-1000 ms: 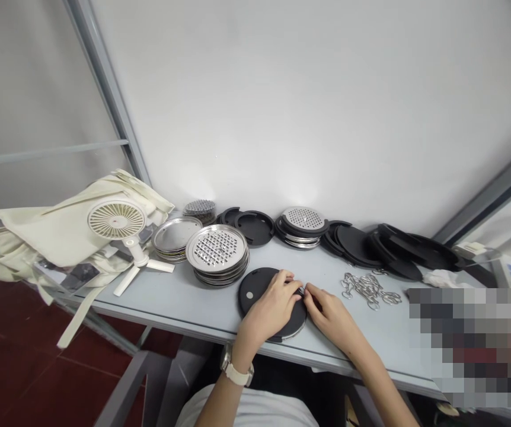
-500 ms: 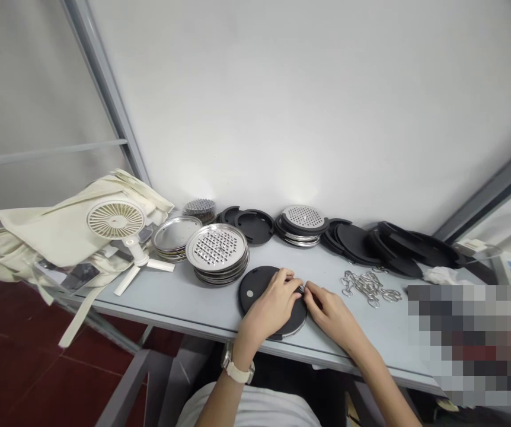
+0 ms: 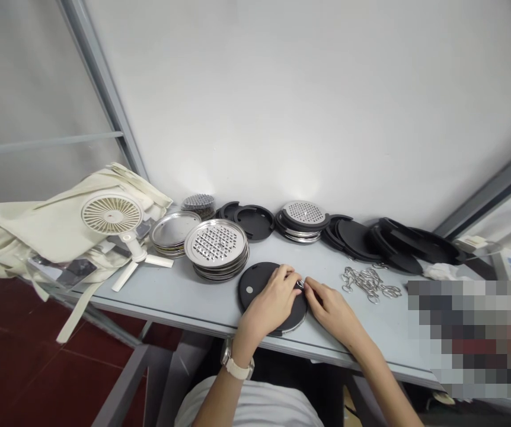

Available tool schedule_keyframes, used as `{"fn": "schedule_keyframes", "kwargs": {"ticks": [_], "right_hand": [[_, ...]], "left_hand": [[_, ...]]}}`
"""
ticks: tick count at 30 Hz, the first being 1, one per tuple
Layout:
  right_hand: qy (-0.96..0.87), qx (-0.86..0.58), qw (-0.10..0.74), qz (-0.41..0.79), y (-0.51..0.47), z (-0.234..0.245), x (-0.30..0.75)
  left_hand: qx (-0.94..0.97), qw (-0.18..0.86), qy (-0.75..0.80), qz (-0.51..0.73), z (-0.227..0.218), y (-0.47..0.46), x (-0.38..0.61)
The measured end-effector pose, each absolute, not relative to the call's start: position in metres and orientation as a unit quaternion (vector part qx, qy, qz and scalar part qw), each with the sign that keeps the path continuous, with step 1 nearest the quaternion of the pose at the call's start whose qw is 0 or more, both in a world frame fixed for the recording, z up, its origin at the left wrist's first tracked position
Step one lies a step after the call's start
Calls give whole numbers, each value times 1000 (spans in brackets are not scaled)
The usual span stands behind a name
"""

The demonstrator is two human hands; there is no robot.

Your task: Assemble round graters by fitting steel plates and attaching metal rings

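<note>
Only a slight change is seen since the earlier frames: the table scene has been shifted a little upward in the head view, and a small silver metal loop (image 3: 300, 284) is now shown more clearly between the fingertips, while the hands are kept almost where they were. The flat, round black disc (image 3: 255, 281), marked with a pale round spot, is set near the front edge of the pale grey table (image 3: 166, 299). The left hand (image 3: 275, 299) is laid across the disc with its fingers bent and partly closed; whether the loop is gripped by it cannot be told. By the right hand (image 3: 331, 308), the loop is pinched between closely drawn thumb and forefinger at the disc's right edge. To the right of that hand, a tangle of silver wire hooks (image 3: 366, 283) is spread on the table. To the left of the disc, a stack of round silver grater plates (image 3: 217, 244) is placed, with plain round silver plates (image 3: 175, 228) stacked beside it. Farther left, a white three-legged fan (image 3: 112, 214) is stood before a cream fabric bag (image 3: 51, 225).
</note>
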State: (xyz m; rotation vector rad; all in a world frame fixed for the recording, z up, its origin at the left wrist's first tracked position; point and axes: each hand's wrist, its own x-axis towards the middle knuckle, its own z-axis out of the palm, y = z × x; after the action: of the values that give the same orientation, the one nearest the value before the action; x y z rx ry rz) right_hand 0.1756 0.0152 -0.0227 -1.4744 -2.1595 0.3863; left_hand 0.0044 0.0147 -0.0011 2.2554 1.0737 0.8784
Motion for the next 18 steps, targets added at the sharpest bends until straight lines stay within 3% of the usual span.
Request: {"fn": "schedule_keyframes", "kwargs": {"ticks": [18], "right_hand": [[-782,-541,262,163,15,-19,174]], "left_hand": [[850,191,395,292,0,14,6]]}}
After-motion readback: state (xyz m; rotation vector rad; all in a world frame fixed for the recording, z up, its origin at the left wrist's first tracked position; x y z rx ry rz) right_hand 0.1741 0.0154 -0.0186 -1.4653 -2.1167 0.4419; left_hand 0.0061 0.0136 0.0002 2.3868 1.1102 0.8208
